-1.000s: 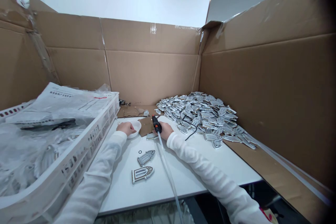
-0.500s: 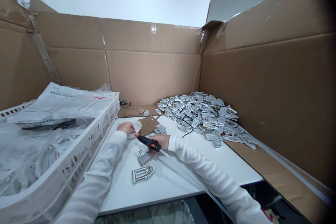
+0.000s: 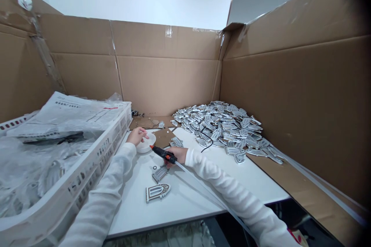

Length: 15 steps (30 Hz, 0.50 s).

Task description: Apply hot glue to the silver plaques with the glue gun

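My left hand (image 3: 137, 136) is over the left rim of a shallow white dish (image 3: 148, 147), its fingers apart and nothing visible in them. My right hand (image 3: 177, 155) is wrapped round a black glue gun (image 3: 162, 154) whose orange tip points left toward the dish. A long pale glue stick (image 3: 199, 185) runs from the gun's back toward the lower right. Below the gun lies a grey arched piece (image 3: 160, 174), with a small black ring (image 3: 154, 167) beside it. Nearer me is another arched piece (image 3: 157, 192) with a brown scroll pattern, lying flat on the white table (image 3: 139, 216).
At left stands a white plastic basket (image 3: 87, 185) with plastic-wrapped pieces and a printed sheet (image 3: 78, 112). A large heap of arched pieces (image 3: 217, 123) fills the back right, a black cord (image 3: 207, 139) at its front. Cardboard walls (image 3: 171, 77) enclose the table.
My left hand has lifted a little from inside the dish and moved left, its fingers spreading from a pinch. My right hand and the glue gun are almost unmoved.
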Motion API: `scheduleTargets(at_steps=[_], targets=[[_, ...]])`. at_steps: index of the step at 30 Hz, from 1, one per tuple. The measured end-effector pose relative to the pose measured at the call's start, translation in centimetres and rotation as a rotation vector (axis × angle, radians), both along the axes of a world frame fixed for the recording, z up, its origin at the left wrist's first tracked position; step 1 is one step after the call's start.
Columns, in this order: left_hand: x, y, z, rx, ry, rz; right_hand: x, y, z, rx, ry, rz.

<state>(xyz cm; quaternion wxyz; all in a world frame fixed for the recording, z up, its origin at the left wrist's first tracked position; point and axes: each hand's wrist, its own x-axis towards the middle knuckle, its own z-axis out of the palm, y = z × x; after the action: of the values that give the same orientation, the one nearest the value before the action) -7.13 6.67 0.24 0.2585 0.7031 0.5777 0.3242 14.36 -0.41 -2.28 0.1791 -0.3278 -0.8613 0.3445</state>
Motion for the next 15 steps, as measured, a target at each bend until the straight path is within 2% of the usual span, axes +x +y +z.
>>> scheduleTargets(at_steps=[2,4,8,11,15], targets=[[0.0,0.0,0.1,0.001,-0.09,-0.014,0.0,0.1,-0.1,0.007,0.016,0.002],[-0.1,-0.1,0.3,0.018,-0.088,0.004,0.1,0.3,-0.1,-0.013,0.026,0.004],[-0.2,0.0,0.6,0.122,-0.044,0.114,0.4,0.5,-0.1,-0.102,0.05,0.025],[-0.2,0.1,0.6,0.192,-0.085,0.177,0.7,0.6,0.2,-0.165,0.092,0.046],[-0.2,-0.1,0.9,0.211,-0.069,0.213,1.3,1.0,1.0,-0.146,0.22,-0.073]])
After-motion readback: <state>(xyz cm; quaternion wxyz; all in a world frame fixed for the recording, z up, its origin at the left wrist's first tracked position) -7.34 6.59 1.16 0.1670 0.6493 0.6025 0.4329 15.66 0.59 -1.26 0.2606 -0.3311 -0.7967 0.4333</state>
